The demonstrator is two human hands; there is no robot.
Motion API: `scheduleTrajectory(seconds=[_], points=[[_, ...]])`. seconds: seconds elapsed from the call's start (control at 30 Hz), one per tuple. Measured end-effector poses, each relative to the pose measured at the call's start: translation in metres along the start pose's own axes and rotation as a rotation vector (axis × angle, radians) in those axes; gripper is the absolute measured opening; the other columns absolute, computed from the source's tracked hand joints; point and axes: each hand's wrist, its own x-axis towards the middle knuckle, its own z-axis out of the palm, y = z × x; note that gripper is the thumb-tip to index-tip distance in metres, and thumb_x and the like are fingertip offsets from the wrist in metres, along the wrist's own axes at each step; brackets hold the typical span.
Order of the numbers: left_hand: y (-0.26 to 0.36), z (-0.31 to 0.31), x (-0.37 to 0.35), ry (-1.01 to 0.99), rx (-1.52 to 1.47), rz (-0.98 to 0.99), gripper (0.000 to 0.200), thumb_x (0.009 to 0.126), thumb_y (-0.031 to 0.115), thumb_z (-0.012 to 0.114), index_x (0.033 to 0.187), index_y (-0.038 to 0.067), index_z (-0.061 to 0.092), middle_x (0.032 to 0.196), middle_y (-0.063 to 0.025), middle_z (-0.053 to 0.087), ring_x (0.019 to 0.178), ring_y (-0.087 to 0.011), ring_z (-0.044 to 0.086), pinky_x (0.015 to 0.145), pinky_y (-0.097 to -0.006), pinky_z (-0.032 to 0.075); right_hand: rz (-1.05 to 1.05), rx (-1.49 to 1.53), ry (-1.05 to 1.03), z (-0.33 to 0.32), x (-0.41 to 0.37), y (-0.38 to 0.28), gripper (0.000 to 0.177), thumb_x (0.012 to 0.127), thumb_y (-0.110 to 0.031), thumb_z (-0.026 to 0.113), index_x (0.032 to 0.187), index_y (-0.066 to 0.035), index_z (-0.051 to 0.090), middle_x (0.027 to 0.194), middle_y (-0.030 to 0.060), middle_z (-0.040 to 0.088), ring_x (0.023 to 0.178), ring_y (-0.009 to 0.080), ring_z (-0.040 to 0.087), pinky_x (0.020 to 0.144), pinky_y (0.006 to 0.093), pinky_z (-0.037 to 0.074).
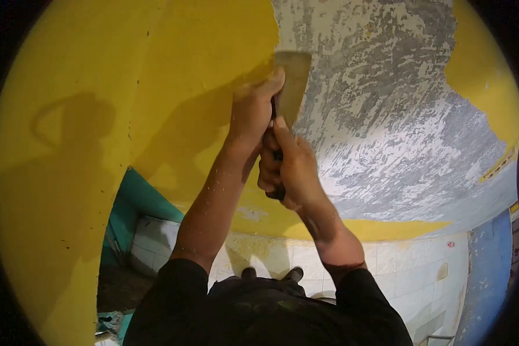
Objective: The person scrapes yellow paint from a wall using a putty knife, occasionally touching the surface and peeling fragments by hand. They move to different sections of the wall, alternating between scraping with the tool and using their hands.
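- Your two hands meet in the middle of the view, both on one scraper (293, 78), which is held up against the wall.
- Your left hand (251, 115) is the upper one. It is closed on the scraper just below the blade, and one finger is stretched upward and lies on the left edge of the blade.
- Your right hand (285, 167) is directly under it, and the two hands touch each other. Its fingers are wrapped tightly around the dark handle, the thumb points up toward the blade, and the end of the handle shows below the fist.
- The flat metal blade points up. It lies exactly on the border between the yellow paint (127, 69) on the left and the grey bare patch (386, 115) on the right.
- The grey patch is rough, with white flecks, and it is wide. More yellow paint runs under it as a band and shows again at the upper right corner.
- Both your forearms are bare and carry small pale specks. Your black sleeves (179, 282) begin near the elbows.
- Below the wall you see white tiles (398, 277), a teal strip (138, 199) at the lower left, and a blue surface (490, 271) at the right edge.
- A dark shadow (69, 127) lies on the yellow paint, well to the left of your hands.
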Motion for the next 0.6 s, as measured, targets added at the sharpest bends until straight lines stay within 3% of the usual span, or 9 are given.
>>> scheduleTrajectory(seconds=[0.07,0.13,0.17,0.23,0.37,0.43,0.57,0.6], points=[[-0.010,-0.001,-0.002,-0.003,0.097,0.062,0.026,0.080,0.027,0.057,0.076,0.002,0.060,0.069,-0.0011,0.055,0.060,-0.0093,0.049,0.053,-0.0242,0.039,0.007,0.013,-0.009,-0.006,-0.005,0.013,0.037,0.091,-0.042,0.037,0.067,-0.014,0.033,0.044,-0.0027,0.023,0.034,0.0086,0.019,0.033,0.0240,0.019],[-0.015,0.005,-0.001,0.089,0.036,0.282,0.026,0.080,0.027,0.057,0.076,0.002,0.060,0.068,-0.0009,0.054,0.062,-0.0086,0.049,0.054,-0.0235,0.039,0.020,0.026,-0.022,-0.006,0.000,0.011,0.037,0.091,-0.042,0.037,0.067,-0.014,0.033,0.044,-0.0027,0.023,0.034,0.0086,0.019,0.033,0.0239,0.019],[-0.005,0.005,-0.001,0.094,0.037,0.278,0.026,0.080,0.027,0.057,0.076,0.002,0.060,0.068,-0.0009,0.054,0.062,-0.0086,0.049,0.054,-0.0235,0.039,0.008,0.027,-0.031,-0.001,0.001,0.000,0.037,0.091,-0.042,0.037,0.067,-0.014,0.033,0.044,-0.0028,0.023,0.034,0.0086,0.018,0.033,0.0239,0.019],[0.025,0.007,0.002,-0.062,-0.072,-0.079,0.025,0.080,0.026,0.058,0.076,0.001,0.060,0.067,-0.0004,0.054,0.061,-0.0083,0.049,0.054,-0.0230,0.039,-0.006,0.061,-0.114,0.006,-0.001,-0.014,0.036,0.091,-0.042,0.036,0.067,-0.014,0.032,0.045,-0.0032,0.021,0.034,0.0086,0.018,0.033,0.0239,0.019],[0.009,0.005,-0.002,0.008,-0.016,0.043,0.024,0.081,0.024,0.058,0.074,0.001,0.060,0.068,0.0001,0.054,0.059,-0.0087,0.048,0.052,-0.0227,0.038,0.020,0.069,-0.078,-0.002,-0.001,-0.001,0.037,0.091,-0.042,0.036,0.068,-0.014,0.032,0.045,-0.0035,0.021,0.034,0.0085,0.018,0.033,0.0237,0.018],[0.006,0.003,0.001,-0.003,0.079,0.103,0.029,0.082,0.030,0.058,0.086,0.002,0.060,0.076,-0.0036,0.057,0.066,-0.0136,0.052,0.061,-0.0276,0.042,0.016,0.047,-0.055,-0.002,0.000,-0.001,0.037,0.091,-0.042,0.036,0.068,-0.014,0.033,0.045,-0.0038,0.021,0.034,0.0082,0.018,0.034,0.0234,0.018],[0.032,0.014,0.006,-0.089,-0.049,0.032,0.030,0.081,0.030,0.058,0.087,0.001,0.061,0.078,-0.0038,0.058,0.067,-0.0134,0.052,0.062,-0.0278,0.043,-0.007,0.085,-0.123,0.009,0.002,-0.025,0.036,0.091,-0.041,0.036,0.068,-0.014,0.034,0.045,-0.0039,0.022,0.034,0.0073,0.017,0.034,0.0229,0.018],[0.032,0.016,0.005,-0.041,-0.060,0.088,0.026,0.081,0.027,0.058,0.081,0.001,0.061,0.074,-0.0015,0.056,0.065,-0.0107,0.050,0.060,-0.0255,0.041,-0.002,0.083,-0.124,0.009,0.001,-0.022,0.036,0.091,-0.041,0.036,0.068,-0.014,0.034,0.045,-0.0039,0.022,0.034,0.0073,0.017,0.034,0.0229,0.018]])
